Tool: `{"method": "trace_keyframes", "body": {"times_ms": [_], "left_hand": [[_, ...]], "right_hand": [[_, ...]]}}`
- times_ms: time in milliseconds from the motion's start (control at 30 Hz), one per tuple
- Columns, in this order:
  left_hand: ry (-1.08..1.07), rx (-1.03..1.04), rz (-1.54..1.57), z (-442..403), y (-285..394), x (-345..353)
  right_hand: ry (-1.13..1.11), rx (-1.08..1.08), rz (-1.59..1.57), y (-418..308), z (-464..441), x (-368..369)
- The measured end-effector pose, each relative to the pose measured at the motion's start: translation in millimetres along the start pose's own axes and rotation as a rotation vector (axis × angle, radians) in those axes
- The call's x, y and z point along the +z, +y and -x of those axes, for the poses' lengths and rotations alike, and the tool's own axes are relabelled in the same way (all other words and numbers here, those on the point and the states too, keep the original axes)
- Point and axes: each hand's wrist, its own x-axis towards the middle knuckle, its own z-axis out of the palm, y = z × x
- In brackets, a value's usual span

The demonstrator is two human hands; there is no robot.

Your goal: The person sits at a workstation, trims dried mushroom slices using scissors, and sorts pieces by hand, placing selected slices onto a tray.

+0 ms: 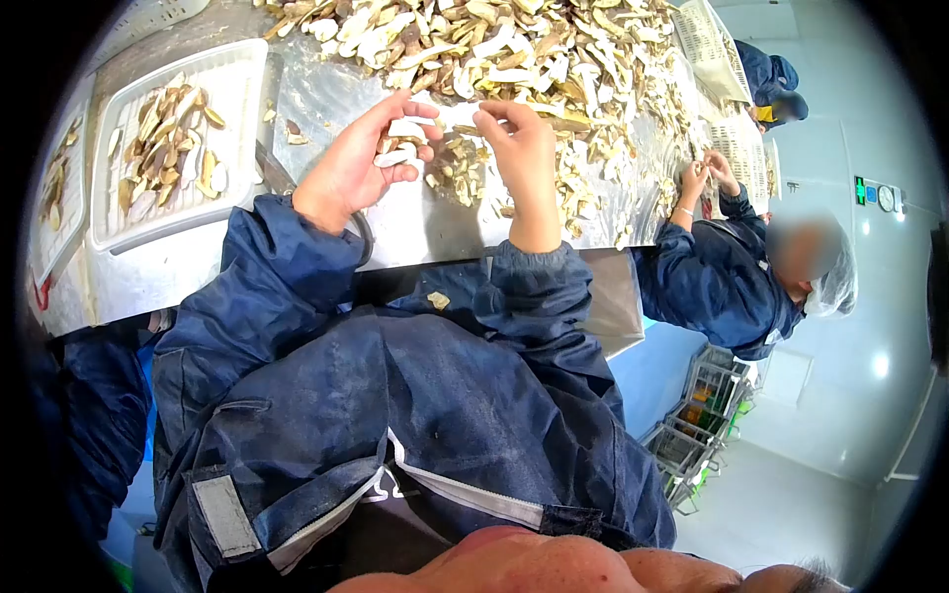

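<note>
Sliced mushroom pieces (398,150) lie in my left hand (361,156), whose fingers are curled around them. Just to the right, my right hand (522,148) has thumb and index finger close together over the table; what is between them, if anything, is too small to make out. Below and between the hands, small mushroom bits (460,170) are scattered on the metal table (405,232). A large heap of sliced mushrooms (494,49) spreads behind both hands. To the left stands a white tray (102,188) with mushroom slices (170,138) in it.
Another white tray (51,242) sits at the far left. A co-worker (722,267) works at the table's right side, and another person (769,84) is farther back. White perforated baskets (710,49) line the far edge. Black crates (692,425) stand on the floor at right.
</note>
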Motion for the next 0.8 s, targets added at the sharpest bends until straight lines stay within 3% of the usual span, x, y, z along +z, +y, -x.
{"method": "trace_keyframes", "body": {"times_ms": [33, 100, 200, 300, 400, 600, 800], "left_hand": [[0.023, 0.015, -0.011, 0, 0, -1], [0.073, 0.039, -0.031, -3, -3, -6], [0.084, 0.049, -0.016, -3, -4, -7], [0.095, 0.054, -0.031, -3, -1, -5], [0.092, 0.064, -0.037, -3, -2, -5], [0.080, 0.069, -0.053, -1, -1, -5], [0.030, 0.030, -0.133, 3, 2, 7]], "right_hand": [[0.012, -0.094, 0.249, 19, -1, 2], [-0.026, -0.194, 0.385, 34, 4, 4], [-0.066, -0.099, 0.323, 29, 11, 2], [-0.163, 0.246, -0.076, 18, 13, -6], [-0.247, 0.312, -0.522, 22, 15, -9], [-0.333, 0.347, -0.717, 25, 19, -9], [-0.332, 0.230, -0.707, 10, 17, -1]]}}
